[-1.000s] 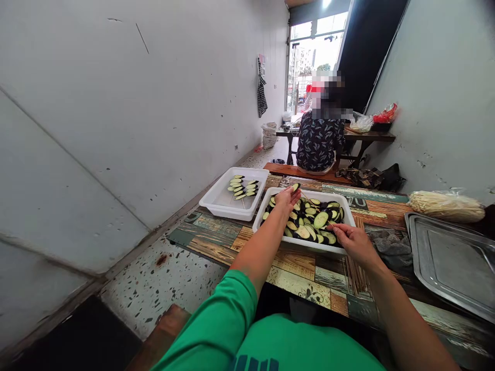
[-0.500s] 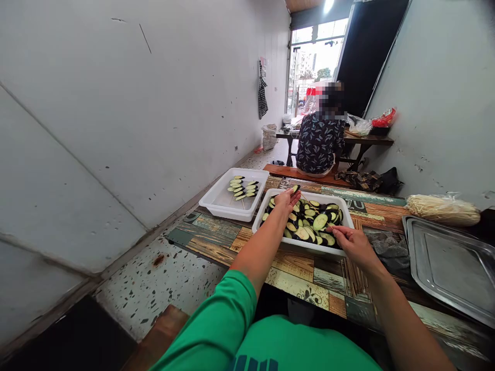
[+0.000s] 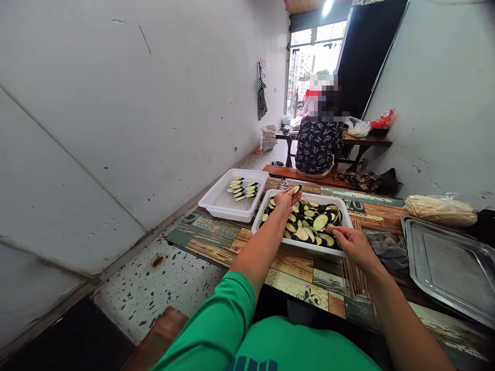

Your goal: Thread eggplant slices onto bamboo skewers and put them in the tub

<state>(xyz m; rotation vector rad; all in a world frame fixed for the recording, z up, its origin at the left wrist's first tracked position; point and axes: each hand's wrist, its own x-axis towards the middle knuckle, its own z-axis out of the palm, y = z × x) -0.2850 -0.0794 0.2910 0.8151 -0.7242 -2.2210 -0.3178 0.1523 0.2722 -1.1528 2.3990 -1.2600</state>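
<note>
Pinching a skewer (image 3: 330, 227) between closed fingertips over the white tub's (image 3: 309, 246) right end, the right hand (image 3: 349, 243) faces the left hand (image 3: 286, 199), whose bent fingers hold an eggplant slice (image 3: 297, 189) above the tub's far rim, probably to clear the piled slices (image 3: 320, 222).

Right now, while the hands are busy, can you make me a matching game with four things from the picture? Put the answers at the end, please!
Column one
1. Left hand
2. Metal tray
3. Checked cloth
4. Left sleeve

Column two
A. Hanging on the white wall
B. Bright green
C. Holding an eggplant slice
D. Silver-grey, on the wood-patterned table

Right pairs
1 and C
2 and D
3 and A
4 and B
</note>
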